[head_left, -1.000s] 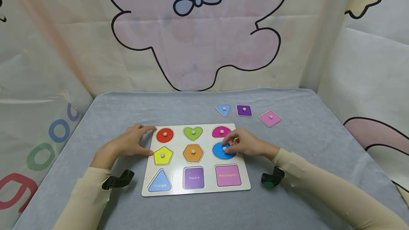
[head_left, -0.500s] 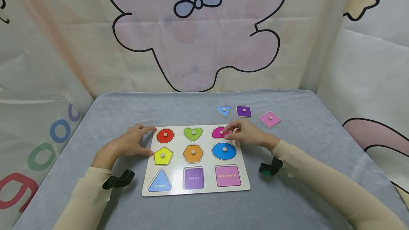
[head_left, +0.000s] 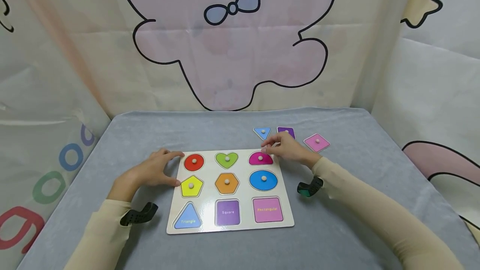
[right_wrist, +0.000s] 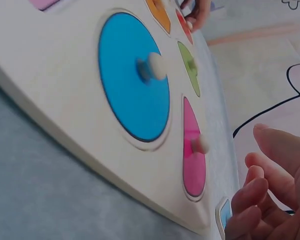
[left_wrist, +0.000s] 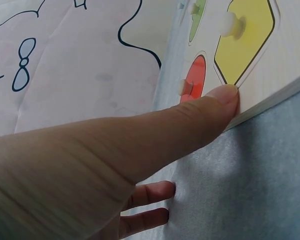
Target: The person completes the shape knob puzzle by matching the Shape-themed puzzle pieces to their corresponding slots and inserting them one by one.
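Observation:
A white puzzle board lies on the cloth-covered table. My left hand spreads along its left edge, the thumb at the yellow pentagon and a fingertip at the corner by the red circle. Over the board's back right corner hovers my right hand, fingers loosely bent with nothing between them. Just below its fingertips sits the magenta half circle, with the blue oval nearer me, both in their recesses. Behind lie a blue triangle and a purple piece, partly hidden by that hand.
A pink diamond-shaped piece lies right of the purple one. A green heart and an orange hexagon sit in the board. The front row shows printed recesses, among them Square. A cartoon curtain hangs behind the table.
My right hand has left the blue oval, passed over the magenta half circle, and moved back toward the loose pieces. The left hand has stayed at the board's edge.

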`<state>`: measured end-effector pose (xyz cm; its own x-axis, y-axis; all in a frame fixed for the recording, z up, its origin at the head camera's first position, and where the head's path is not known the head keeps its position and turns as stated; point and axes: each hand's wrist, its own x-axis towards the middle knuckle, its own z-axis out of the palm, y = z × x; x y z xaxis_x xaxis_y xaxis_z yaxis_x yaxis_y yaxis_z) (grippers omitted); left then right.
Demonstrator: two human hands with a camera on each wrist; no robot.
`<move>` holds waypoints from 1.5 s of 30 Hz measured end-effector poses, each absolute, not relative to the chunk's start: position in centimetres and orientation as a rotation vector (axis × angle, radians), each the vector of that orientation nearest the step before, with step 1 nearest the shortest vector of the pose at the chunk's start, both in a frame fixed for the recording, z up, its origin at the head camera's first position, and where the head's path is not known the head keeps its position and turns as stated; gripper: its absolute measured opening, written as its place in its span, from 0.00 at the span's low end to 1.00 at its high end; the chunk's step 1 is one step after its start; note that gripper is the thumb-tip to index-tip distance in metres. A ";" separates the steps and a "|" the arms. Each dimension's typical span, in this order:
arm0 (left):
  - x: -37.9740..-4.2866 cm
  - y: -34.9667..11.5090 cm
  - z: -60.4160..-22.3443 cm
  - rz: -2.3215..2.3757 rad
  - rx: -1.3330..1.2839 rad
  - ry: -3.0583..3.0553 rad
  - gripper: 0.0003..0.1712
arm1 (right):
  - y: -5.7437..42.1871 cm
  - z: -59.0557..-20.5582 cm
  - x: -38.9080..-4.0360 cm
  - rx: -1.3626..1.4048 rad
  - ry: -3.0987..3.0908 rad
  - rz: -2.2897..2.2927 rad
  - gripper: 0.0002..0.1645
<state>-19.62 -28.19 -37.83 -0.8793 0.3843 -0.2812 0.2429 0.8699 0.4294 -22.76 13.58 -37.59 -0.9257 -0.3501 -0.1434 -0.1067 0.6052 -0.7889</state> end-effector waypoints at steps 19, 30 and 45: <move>-19.9 -28.2 -38.1 0.531 0.468 2.696 0.51 | 13.0 -38.0 -27.3 -0.207 2.582 -1.272 0.18; -19.9 -28.2 -38.2 0.528 0.447 2.695 0.51 | 13.1 -38.5 -28.5 -0.015 2.624 -1.321 0.18; -19.8 -28.2 -38.2 0.535 0.457 2.700 0.50 | 12.4 -40.1 -29.5 0.088 2.692 -1.253 0.15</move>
<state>-19.85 -28.15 -38.17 -0.8869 0.3732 -0.2724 0.2412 0.8768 0.4159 -29.45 12.43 -40.09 -0.9837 -0.0186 -0.1790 0.1250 0.6448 -0.7541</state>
